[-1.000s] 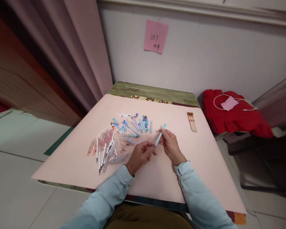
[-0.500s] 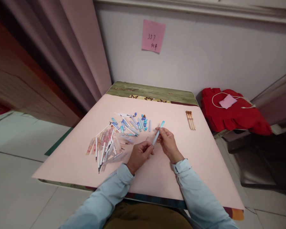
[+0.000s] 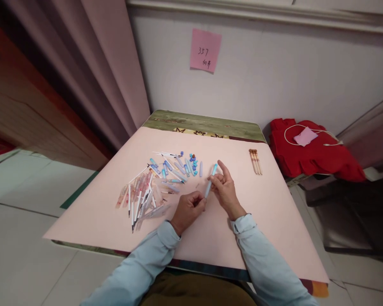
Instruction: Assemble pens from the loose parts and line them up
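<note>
A light blue pen [image 3: 210,178] is held slanted above the pink table cover [image 3: 268,212]. My right hand [image 3: 225,189] pinches its barrel with thumb and fingers, the index finger lifted. My left hand [image 3: 189,208] is closed around the pen's lower end, fingers curled. Left of the hands lies a heap of pen parts [image 3: 147,191]: white refills, clear sleeves, blue barrels and small blue caps [image 3: 194,161].
Three wooden-coloured pens [image 3: 255,161] lie together at the far right of the cover. A pink sticky note [image 3: 205,50] hangs on the wall. Red cloth [image 3: 312,157] with a white cable sits right of the table. A curtain hangs at the left.
The pen has dropped slightly and tilted more upright between my hands. My right index finger has lifted off it. The left hand stays at the lower end.
</note>
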`<action>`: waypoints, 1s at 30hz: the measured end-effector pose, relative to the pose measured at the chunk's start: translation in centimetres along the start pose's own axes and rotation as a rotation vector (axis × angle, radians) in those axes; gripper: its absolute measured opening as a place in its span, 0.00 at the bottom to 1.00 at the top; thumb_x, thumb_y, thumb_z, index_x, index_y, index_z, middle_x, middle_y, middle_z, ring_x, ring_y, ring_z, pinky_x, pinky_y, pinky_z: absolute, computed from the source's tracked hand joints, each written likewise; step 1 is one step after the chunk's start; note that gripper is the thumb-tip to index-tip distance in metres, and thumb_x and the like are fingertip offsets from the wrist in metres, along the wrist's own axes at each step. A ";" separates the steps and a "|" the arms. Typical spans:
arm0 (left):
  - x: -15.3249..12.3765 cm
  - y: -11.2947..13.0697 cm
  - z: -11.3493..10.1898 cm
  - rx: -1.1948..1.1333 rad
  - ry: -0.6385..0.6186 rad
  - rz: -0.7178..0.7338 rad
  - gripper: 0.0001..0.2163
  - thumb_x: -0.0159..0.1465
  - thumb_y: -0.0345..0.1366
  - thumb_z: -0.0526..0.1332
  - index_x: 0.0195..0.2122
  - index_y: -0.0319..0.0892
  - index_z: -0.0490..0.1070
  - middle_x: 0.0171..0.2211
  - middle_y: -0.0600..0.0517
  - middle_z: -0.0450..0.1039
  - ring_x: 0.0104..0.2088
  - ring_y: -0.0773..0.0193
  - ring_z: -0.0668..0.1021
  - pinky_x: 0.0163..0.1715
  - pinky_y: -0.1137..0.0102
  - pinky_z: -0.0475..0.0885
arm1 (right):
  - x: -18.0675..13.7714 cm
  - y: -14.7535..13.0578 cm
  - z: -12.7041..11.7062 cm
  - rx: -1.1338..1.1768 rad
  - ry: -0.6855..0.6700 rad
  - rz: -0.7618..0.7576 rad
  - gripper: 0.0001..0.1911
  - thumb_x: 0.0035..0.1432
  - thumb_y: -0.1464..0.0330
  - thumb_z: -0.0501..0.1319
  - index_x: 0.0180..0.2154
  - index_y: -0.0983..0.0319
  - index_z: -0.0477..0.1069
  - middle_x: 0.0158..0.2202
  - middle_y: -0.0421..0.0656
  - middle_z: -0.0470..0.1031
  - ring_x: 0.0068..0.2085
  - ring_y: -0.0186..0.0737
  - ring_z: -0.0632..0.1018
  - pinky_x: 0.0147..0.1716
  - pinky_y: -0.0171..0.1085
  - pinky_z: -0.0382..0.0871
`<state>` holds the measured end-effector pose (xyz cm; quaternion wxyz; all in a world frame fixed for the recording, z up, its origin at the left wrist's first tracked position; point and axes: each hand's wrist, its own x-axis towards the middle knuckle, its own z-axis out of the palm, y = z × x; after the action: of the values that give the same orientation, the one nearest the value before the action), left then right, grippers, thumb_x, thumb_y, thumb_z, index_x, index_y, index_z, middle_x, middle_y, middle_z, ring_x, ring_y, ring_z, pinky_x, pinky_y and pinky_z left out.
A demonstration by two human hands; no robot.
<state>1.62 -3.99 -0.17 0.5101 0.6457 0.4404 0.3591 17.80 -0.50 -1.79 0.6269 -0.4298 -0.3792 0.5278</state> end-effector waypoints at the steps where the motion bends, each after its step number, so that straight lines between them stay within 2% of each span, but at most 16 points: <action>1: 0.0 0.1 0.0 0.014 0.000 0.010 0.10 0.62 0.36 0.58 0.24 0.39 0.69 0.20 0.54 0.69 0.20 0.71 0.67 0.23 0.74 0.61 | 0.0 0.1 -0.1 -0.011 -0.005 -0.003 0.42 0.52 0.62 0.70 0.65 0.54 0.57 0.25 0.31 0.69 0.22 0.29 0.67 0.23 0.30 0.63; 10: -0.1 -0.1 0.3 0.123 0.009 0.096 0.09 0.61 0.34 0.58 0.24 0.40 0.67 0.19 0.56 0.67 0.22 0.70 0.68 0.24 0.74 0.61 | 0.2 -0.2 -0.4 -0.040 -0.046 0.005 0.39 0.51 0.62 0.70 0.63 0.53 0.59 0.24 0.31 0.68 0.21 0.29 0.66 0.22 0.30 0.61; 15: -0.1 -0.3 0.4 0.137 0.043 0.104 0.09 0.62 0.35 0.57 0.25 0.40 0.68 0.20 0.55 0.68 0.22 0.69 0.68 0.25 0.73 0.61 | 0.1 -0.3 -0.1 0.008 -0.003 0.024 0.40 0.51 0.62 0.71 0.63 0.55 0.59 0.25 0.32 0.69 0.22 0.29 0.66 0.22 0.30 0.62; 17: -0.1 -0.3 0.4 0.145 0.087 0.091 0.09 0.62 0.35 0.57 0.25 0.40 0.68 0.20 0.55 0.68 0.22 0.69 0.68 0.25 0.73 0.61 | 0.0 -0.2 0.0 0.016 -0.023 0.057 0.33 0.51 0.61 0.71 0.58 0.57 0.65 0.27 0.35 0.73 0.22 0.29 0.68 0.23 0.31 0.63; 20: -0.1 -0.4 0.4 0.163 0.168 0.078 0.09 0.62 0.36 0.57 0.24 0.41 0.68 0.19 0.56 0.67 0.21 0.69 0.67 0.24 0.73 0.60 | -0.3 -0.1 0.1 -0.028 -0.118 0.110 0.19 0.53 0.58 0.69 0.43 0.61 0.74 0.29 0.40 0.76 0.23 0.30 0.70 0.24 0.32 0.65; 22: -0.1 -0.4 0.3 0.173 0.193 0.085 0.10 0.62 0.36 0.57 0.24 0.41 0.67 0.18 0.56 0.65 0.21 0.70 0.66 0.23 0.73 0.59 | -0.5 -0.1 0.2 -0.067 -0.183 0.128 0.17 0.54 0.57 0.68 0.39 0.62 0.75 0.29 0.41 0.76 0.23 0.31 0.71 0.24 0.33 0.65; 26: -0.1 -0.5 0.3 0.178 0.197 0.110 0.10 0.62 0.36 0.56 0.24 0.41 0.66 0.19 0.57 0.64 0.21 0.70 0.65 0.23 0.73 0.58 | -0.7 -0.1 0.3 -0.108 -0.289 0.157 0.20 0.54 0.58 0.69 0.45 0.61 0.75 0.30 0.40 0.77 0.25 0.32 0.72 0.27 0.34 0.67; 30: -0.2 -0.4 0.3 0.209 0.200 0.139 0.09 0.62 0.34 0.56 0.24 0.41 0.66 0.19 0.57 0.62 0.21 0.70 0.64 0.24 0.73 0.58 | -0.7 0.1 0.1 -0.107 -0.299 0.160 0.21 0.54 0.58 0.69 0.47 0.61 0.75 0.26 0.37 0.74 0.25 0.32 0.72 0.28 0.33 0.66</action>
<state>1.78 -4.26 -0.63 0.3677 0.6853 0.4781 0.4082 17.53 -1.21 -1.84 0.4959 -0.4083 -0.4604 0.6128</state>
